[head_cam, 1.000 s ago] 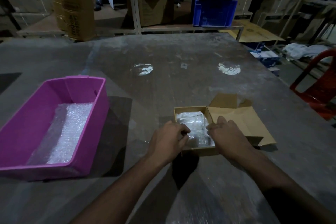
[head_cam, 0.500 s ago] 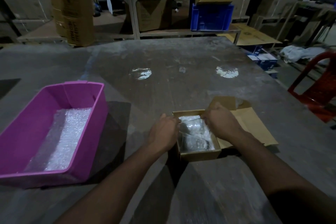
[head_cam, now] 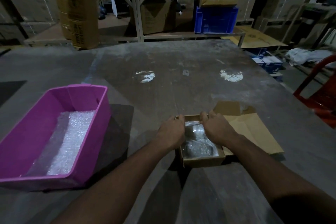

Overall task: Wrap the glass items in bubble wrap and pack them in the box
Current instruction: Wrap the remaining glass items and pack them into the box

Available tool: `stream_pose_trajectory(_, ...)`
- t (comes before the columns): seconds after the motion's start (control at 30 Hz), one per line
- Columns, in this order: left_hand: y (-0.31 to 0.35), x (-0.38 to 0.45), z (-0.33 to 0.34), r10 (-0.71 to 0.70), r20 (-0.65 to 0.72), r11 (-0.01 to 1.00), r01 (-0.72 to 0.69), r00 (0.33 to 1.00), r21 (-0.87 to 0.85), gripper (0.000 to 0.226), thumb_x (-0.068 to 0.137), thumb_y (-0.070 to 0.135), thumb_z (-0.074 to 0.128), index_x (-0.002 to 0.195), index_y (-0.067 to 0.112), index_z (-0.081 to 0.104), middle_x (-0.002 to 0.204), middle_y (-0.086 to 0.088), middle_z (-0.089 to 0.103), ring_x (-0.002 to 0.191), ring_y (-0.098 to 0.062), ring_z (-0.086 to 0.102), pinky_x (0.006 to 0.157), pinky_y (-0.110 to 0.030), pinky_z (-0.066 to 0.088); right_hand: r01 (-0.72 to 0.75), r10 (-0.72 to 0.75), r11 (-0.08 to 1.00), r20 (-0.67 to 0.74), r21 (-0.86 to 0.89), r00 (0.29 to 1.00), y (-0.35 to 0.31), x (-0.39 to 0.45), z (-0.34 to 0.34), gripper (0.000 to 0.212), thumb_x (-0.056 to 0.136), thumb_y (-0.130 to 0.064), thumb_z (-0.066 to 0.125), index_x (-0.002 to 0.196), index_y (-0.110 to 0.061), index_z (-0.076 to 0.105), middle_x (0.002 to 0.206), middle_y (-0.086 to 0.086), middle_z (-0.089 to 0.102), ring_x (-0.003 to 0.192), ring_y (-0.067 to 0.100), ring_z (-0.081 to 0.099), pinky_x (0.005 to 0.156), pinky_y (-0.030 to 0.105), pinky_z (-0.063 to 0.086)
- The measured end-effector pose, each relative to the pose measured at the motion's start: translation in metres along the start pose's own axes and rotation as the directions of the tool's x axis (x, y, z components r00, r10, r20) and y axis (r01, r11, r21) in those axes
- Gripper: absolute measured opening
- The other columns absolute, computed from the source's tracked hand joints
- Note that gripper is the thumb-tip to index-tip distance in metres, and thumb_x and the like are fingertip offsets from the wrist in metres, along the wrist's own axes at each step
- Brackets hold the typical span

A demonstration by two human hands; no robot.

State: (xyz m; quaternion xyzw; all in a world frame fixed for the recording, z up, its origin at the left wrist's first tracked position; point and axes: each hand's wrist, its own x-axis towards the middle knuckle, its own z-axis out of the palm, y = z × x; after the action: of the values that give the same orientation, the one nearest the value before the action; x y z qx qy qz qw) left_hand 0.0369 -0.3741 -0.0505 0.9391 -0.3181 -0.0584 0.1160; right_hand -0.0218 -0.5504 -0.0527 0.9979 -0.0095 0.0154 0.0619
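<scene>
I see the small cardboard box [head_cam: 203, 160] sitting open on the grey tabletop [head_cam: 181, 87], its lid flap [head_cam: 252, 129] folded out flat to the right. Inside lies a bubble-wrapped bundle [head_cam: 198, 143], shiny and crumpled; the glass itself I can't make out in this dim light. My left hand [head_cam: 171, 131] and right hand [head_cam: 217, 129] reach over the box, fingers curled at its far rim, seemingly gripping it.

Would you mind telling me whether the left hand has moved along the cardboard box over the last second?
Yes. The left hand has moved from the cardboard box's near rim towards its far left corner.
</scene>
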Motion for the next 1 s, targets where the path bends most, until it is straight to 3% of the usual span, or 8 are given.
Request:
stream_pose_trajectory(0.17,0.004,0.000,-0.003,-0.003,0.023,0.999,0.002,1.000,0.051,0.047,0.089,0.017,0.067,0.130,0.013,0.045,0.126,-0.013,0.064,0.118,-0.031,0.057,0.097,-0.044,0.047,-0.031,0.029,0.998,0.037,0.056,0.999,-0.001,0.000,-0.008,0.037,0.097,-0.017,0.053,0.133,-0.012,0.045,0.119,0.013,0.060,0.103,0.025,0.054,0.084,0.035,0.043)
stream_pose_trajectory(0.3,0.005,-0.001,-0.004,0.004,0.040,0.996,-0.008,0.999,0.094,0.051,0.091,0.017,0.063,0.137,0.012,0.042,0.128,-0.015,0.064,0.121,-0.033,0.056,0.099,-0.044,0.046,-0.122,0.123,0.992,-0.014,0.036,0.992,0.001,-0.013,-0.019,0.039,0.096,-0.009,0.049,0.135,-0.013,0.044,0.115,0.012,0.060,0.100,0.026,0.055,0.078,0.034,0.043)
stream_pose_trajectory(0.47,0.008,0.005,-0.007,-0.002,0.070,0.993,-0.007,0.998,0.122,0.059,0.092,0.016,0.059,0.147,0.010,0.035,0.127,-0.017,0.064,0.122,-0.034,0.055,0.096,-0.043,0.048,-0.114,0.121,0.990,0.079,-0.078,0.990,-0.005,-0.024,-0.023,0.066,0.096,-0.004,0.043,0.157,0.000,0.016,0.129,0.017,0.057,0.114,0.028,0.052,0.088,0.035,0.043)
stream_pose_trajectory(0.6,0.002,0.001,-0.005,0.005,0.055,0.998,-0.009,0.998,0.059,0.066,0.087,0.021,0.070,0.146,0.015,0.039,0.129,-0.016,0.063,0.121,-0.034,0.057,0.097,-0.043,0.049,-0.148,0.150,0.986,0.032,-0.071,0.988,-0.011,-0.029,-0.030,0.068,0.096,-0.005,0.043,0.157,-0.002,0.014,0.130,0.016,0.056,0.112,0.028,0.053,0.083,0.034,0.041)
stream_pose_trajectory(0.77,-0.008,-0.014,0.001,0.057,-0.045,0.992,-0.061,0.997,-0.107,0.056,0.092,0.022,0.066,0.144,0.020,0.046,0.136,-0.007,0.059,0.124,-0.028,0.051,0.098,-0.040,0.046,-0.214,0.211,0.975,0.048,0.058,0.976,-0.012,-0.044,-0.014,0.069,0.095,-0.006,0.046,0.157,-0.008,0.017,0.117,0.014,0.056,0.092,0.030,0.061,0.071,0.035,0.039)
stream_pose_trajectory(0.87,-0.014,-0.026,-0.001,0.015,-0.152,0.972,-0.051,0.988,-0.231,0.043,0.098,0.018,0.052,0.141,0.021,0.051,0.132,-0.005,0.063,0.119,-0.026,0.052,0.093,-0.037,0.044,-0.246,0.254,0.956,-0.029,0.157,0.967,-0.007,-0.045,-0.010,0.071,0.090,-0.004,0.050,0.156,-0.008,0.024,0.109,0.016,0.059,0.084,0.030,0.060,0.065,0.034,0.041)
stream_pose_trajectory(1.0,-0.031,-0.045,-0.017,-0.064,-0.246,0.930,-0.031,0.967,-0.367,0.030,0.102,0.019,0.049,0.130,0.022,0.059,0.115,0.002,0.069,0.112,-0.020,0.057,0.092,-0.036,0.048,-0.178,0.255,0.876,-0.116,0.449,0.960,-0.020,-0.052,-0.031,0.067,0.086,-0.002,0.052,0.151,-0.012,0.037,0.107,0.000,0.070,0.103,0.022,0.054,0.077,0.037,0.052)
